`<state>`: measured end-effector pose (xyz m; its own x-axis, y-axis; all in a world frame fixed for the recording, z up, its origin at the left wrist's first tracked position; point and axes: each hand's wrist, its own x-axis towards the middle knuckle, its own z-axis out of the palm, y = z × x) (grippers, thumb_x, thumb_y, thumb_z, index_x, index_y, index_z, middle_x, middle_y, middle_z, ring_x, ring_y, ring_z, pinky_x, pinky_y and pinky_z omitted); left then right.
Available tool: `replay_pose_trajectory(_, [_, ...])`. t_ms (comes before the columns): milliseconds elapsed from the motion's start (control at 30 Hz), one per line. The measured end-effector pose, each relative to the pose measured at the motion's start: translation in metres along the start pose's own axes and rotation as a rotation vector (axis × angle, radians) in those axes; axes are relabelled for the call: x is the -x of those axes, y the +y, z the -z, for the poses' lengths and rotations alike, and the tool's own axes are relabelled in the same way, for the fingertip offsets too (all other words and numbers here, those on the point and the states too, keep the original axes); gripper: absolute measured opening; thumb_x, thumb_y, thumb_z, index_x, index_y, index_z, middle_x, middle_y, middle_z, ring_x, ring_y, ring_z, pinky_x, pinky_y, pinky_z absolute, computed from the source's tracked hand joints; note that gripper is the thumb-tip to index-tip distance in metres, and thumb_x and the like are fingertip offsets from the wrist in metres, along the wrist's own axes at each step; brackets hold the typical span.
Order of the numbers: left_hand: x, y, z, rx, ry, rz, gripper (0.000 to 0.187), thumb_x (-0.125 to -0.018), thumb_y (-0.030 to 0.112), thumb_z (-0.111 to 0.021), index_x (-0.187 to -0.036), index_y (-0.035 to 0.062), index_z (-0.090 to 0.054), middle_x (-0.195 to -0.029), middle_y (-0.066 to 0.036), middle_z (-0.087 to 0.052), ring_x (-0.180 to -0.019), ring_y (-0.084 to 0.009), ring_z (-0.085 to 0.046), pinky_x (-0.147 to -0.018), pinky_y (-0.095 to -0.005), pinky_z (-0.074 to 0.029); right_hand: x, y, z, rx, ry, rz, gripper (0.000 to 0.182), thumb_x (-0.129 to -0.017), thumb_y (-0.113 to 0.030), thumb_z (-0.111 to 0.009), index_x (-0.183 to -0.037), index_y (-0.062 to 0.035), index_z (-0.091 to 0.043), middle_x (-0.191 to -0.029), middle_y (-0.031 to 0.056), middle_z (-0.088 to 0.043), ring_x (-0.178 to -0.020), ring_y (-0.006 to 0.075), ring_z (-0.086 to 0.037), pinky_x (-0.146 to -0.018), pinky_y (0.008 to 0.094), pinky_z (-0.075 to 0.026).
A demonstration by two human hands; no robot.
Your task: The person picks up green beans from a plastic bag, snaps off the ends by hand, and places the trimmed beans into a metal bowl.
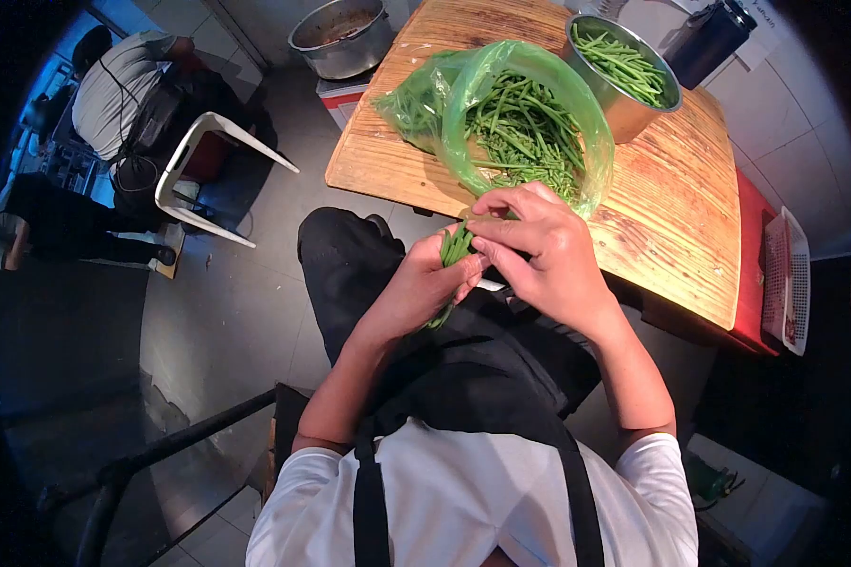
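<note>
A small bunch of green beans is wrapped in the fingers of my left hand, above my lap. My right hand pinches at the upper ends of that bunch, thumb and forefinger together; the exact bit between those fingertips is too small to make out. Just beyond my hands, a green plastic bag lies with its mouth towards me, with many loose green beans inside. Behind it to the right stands a metal pot filled with more beans.
The wooden table holds the bag, the pot and a dark flask. A white plastic basket stands at its right. On the left are a large metal pot, a white chair and a bent-over person. Another person's dark-clothed legs show below.
</note>
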<state>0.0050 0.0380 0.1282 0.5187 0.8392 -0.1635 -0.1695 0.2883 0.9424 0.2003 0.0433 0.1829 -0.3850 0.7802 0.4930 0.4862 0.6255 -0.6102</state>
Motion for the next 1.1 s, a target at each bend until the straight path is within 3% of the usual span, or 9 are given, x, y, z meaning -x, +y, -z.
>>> replay_pose_trajectory(367, [0.007,0.009,-0.008,-0.138,0.030,0.032,0.015,-0.101,0.008,-0.057,-0.115,0.0012,-0.060,-0.073,0.006,-0.050,-0.066,-0.0025,-0.047,-0.058,-0.0219,-0.039,-0.013,-0.010,0.012,0.201,-0.007,0.132,0.025,-0.075,-0.006,-0.074,-0.100,-0.0028,-0.072,-0.100,0.0089,-0.066,-0.095,0.0275,-0.064,-0.078,0.0390,-0.055])
replay_pose_trajectory(500, [0.005,0.008,-0.008,-0.423,0.070,-0.070,0.022,-0.099,0.005,-0.060,-0.119,-0.0031,-0.059,-0.082,-0.008,-0.062,-0.072,-0.0169,-0.058,-0.068,-0.0326,-0.049,-0.013,-0.003,0.016,0.309,-0.180,0.258,0.020,-0.074,-0.002,-0.072,-0.094,-0.0015,-0.069,-0.089,0.0091,-0.064,-0.086,0.0294,-0.064,-0.073,0.0385,-0.054])
replay_pose_trajectory(567, [0.003,0.007,-0.013,-0.485,0.094,-0.157,0.022,-0.098,0.004,-0.061,-0.119,-0.0043,-0.058,-0.087,-0.014,-0.066,-0.075,-0.0231,-0.061,-0.073,-0.0367,-0.052,-0.001,-0.005,-0.010,0.197,0.095,0.193,0.019,-0.073,-0.001,-0.071,-0.092,-0.0016,-0.069,-0.086,0.0113,-0.063,-0.083,0.0313,-0.063,-0.072,0.0375,-0.054])
replay_pose_trajectory(633, [-0.001,0.005,-0.018,-0.540,0.221,-0.268,0.022,-0.098,0.004,-0.061,-0.118,-0.0049,-0.058,-0.094,-0.021,-0.067,-0.081,-0.0324,-0.064,-0.079,-0.0407,-0.052,-0.001,0.009,-0.019,0.095,0.122,0.164,0.012,-0.082,-0.002,-0.071,-0.094,-0.0009,-0.070,-0.085,0.0067,-0.066,-0.077,0.0231,-0.064,-0.069,0.0333,-0.053])
replay_pose_trajectory(700, [-0.003,0.002,-0.020,-0.504,0.248,-0.213,0.022,-0.099,0.007,-0.062,-0.118,-0.0031,-0.058,-0.094,-0.021,-0.067,-0.084,-0.0342,-0.067,-0.078,-0.0414,-0.052,0.005,0.010,-0.025,-0.740,0.222,-0.542,0.010,-0.094,-0.008,-0.069,-0.099,0.0005,-0.070,-0.088,0.0004,-0.069,-0.077,0.0118,-0.062,-0.067,0.0288,-0.051])
replay_pose_trajectory(767, [-0.006,0.004,-0.018,-0.600,0.251,-0.099,0.020,-0.099,0.009,-0.063,-0.115,-0.0029,-0.058,-0.094,-0.021,-0.068,-0.087,-0.0367,-0.068,-0.078,-0.0424,-0.052,0.004,0.010,-0.016,-0.747,0.232,-0.586,0.014,-0.099,-0.012,-0.066,-0.101,0.0015,-0.071,-0.092,0.0000,-0.070,-0.080,0.0078,-0.062,-0.070,0.0256,-0.051])
replay_pose_trajectory(867, [-0.008,-0.001,-0.015,-0.728,0.309,-0.286,0.018,-0.095,0.006,-0.065,-0.110,-0.0016,-0.058,-0.093,-0.023,-0.067,-0.089,-0.0424,-0.067,-0.076,-0.0469,-0.052,0.004,0.001,-0.007,-0.416,0.260,-0.319,0.012,-0.097,-0.010,-0.067,-0.102,-0.0001,-0.071,-0.092,0.0055,-0.071,-0.079,0.0143,-0.066,-0.069,0.0277,-0.052])
replay_pose_trajectory(933, [-0.010,-0.004,-0.010,-0.922,0.371,-0.411,0.019,-0.090,0.002,-0.065,-0.108,-0.0003,-0.058,-0.094,-0.024,-0.067,-0.091,-0.0461,-0.066,-0.075,-0.0518,-0.052,0.003,-0.002,-0.002,-0.081,0.170,0.061,0.013,-0.088,-0.006,-0.069,-0.099,-0.0026,-0.071,-0.094,0.0097,-0.070,-0.080,0.0224,-0.067,-0.068,0.0317,-0.054])
replay_pose_trajectory(1100, [-0.005,0.000,-0.016,-1.122,0.472,-0.398,0.027,-0.087,-0.004,-0.061,-0.113,-0.0014,-0.061,-0.098,-0.025,-0.067,-0.094,-0.0455,-0.066,-0.079,-0.0487,-0.054,0.006,-0.016,-0.009,0.414,0.082,0.302,0.020,-0.074,-0.007,-0.067,-0.094,-0.0020,-0.069,-0.093,0.0089,-0.064,-0.082,0.0245,-0.063,-0.070,0.0348,-0.055])
